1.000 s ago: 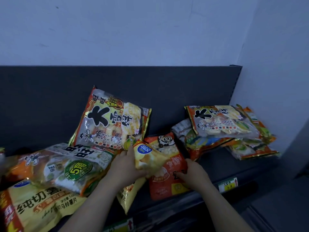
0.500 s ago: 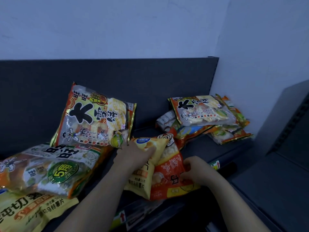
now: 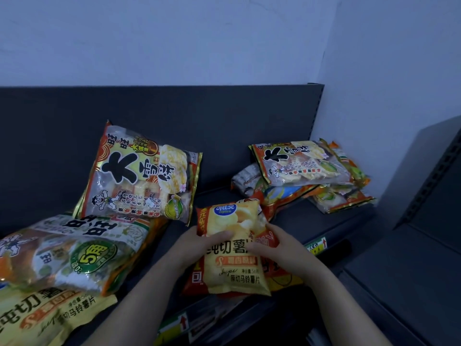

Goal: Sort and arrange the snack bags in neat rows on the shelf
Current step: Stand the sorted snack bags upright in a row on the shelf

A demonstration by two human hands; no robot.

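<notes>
Head view: the left hand (image 3: 197,248) and right hand (image 3: 283,255), fingers curled, clasp a puffy yellow glossy-film crisp bag (image 3: 234,260) stacked on a flat orange-red foil bag (image 3: 193,280) at the front of the dark grey metal shelf (image 3: 311,221). Recommended: square both slippery edges together, gripping lightly; the contents probably crush.

chip bag (image 3: 233,248) atop another bag (image 3: 284,270), shelf (image 3: 224,136) front

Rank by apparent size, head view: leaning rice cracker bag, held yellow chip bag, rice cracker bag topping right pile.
Largest first:
leaning rice cracker bag
held yellow chip bag
rice cracker bag topping right pile, farther off, so last two unsure
</notes>
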